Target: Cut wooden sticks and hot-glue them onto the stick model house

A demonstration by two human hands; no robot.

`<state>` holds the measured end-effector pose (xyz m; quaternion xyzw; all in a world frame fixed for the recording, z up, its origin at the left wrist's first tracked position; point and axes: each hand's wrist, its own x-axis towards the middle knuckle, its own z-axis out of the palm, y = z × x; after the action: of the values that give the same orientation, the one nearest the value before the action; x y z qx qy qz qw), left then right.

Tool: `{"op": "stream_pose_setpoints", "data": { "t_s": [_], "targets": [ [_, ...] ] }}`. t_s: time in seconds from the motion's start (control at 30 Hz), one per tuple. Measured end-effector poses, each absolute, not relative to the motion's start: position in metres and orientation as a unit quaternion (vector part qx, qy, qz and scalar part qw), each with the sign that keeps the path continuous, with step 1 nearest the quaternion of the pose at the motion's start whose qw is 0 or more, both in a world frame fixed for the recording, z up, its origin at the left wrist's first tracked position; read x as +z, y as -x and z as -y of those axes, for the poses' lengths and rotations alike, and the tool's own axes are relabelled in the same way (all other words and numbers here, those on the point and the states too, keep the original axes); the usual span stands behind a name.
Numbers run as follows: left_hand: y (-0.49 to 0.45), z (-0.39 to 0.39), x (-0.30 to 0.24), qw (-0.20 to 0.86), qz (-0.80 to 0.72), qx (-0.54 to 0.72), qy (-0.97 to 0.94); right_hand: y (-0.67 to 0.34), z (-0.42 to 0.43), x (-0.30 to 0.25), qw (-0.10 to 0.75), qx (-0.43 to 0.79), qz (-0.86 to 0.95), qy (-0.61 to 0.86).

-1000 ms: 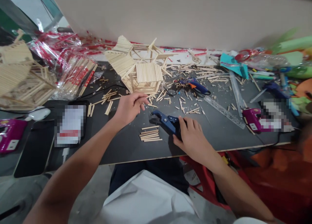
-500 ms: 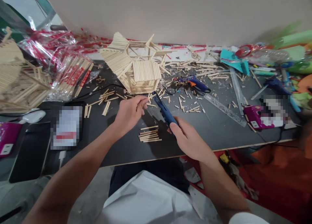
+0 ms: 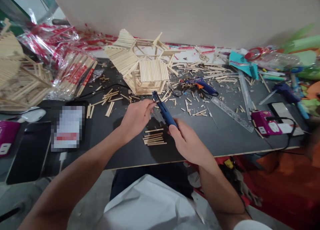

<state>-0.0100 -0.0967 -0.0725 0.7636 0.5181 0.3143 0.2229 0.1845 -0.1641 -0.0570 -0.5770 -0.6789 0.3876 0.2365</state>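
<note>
My right hand [image 3: 187, 138] is wrapped around the handles of dark blue cutting pliers [image 3: 165, 112], their narrow metal head pointing away from me. My left hand [image 3: 137, 116] pinches a thin wooden stick, mostly hidden by the fingers, right beside the plier head. Between and below the hands, several cut sticks [image 3: 154, 139] lie side by side on the dark tabletop [image 3: 125, 153]. Just beyond the plier head stands a model pavilion of wooden sticks [image 3: 153, 71], its roof partly covered with panels.
A blue glue gun [image 3: 203, 86] lies among scattered offcuts behind my right hand. A clear ruler [image 3: 232, 114] is farther right, near a purple power adapter [image 3: 265, 121]. Wrapped chopsticks [image 3: 75, 73], a phone [image 3: 67, 126] and a second stick model [image 3: 25, 80] occupy the left.
The plier head has shifted slightly left and away from me, and my left fingers have come closer to it. The row of cut sticks looks the same.
</note>
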Motion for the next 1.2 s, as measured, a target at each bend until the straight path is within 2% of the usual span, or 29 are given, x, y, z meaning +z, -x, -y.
{"op": "stream_pose_setpoints", "data": {
  "t_s": [0.27,0.8,0.97,1.2],
  "targets": [
    [0.010,0.096,-0.078,0.150,-0.514,0.309,-0.786,-0.183,0.163,-0.057,0.224,0.351,0.707,0.571],
    [0.010,0.095,-0.087,0.154,-0.507,0.328,-0.782,-0.181,0.155,-0.067,0.189,0.343,0.684,0.615],
    [0.009,0.095,-0.085,0.158,-0.519,0.324,-0.775,-0.178,0.156,-0.074,0.193,0.303,0.705,0.612],
    [0.006,0.099,-0.086,0.161,-0.512,0.307,-0.786,-0.180,0.164,-0.077,0.146,0.238,0.704,0.653]
  ]
}}
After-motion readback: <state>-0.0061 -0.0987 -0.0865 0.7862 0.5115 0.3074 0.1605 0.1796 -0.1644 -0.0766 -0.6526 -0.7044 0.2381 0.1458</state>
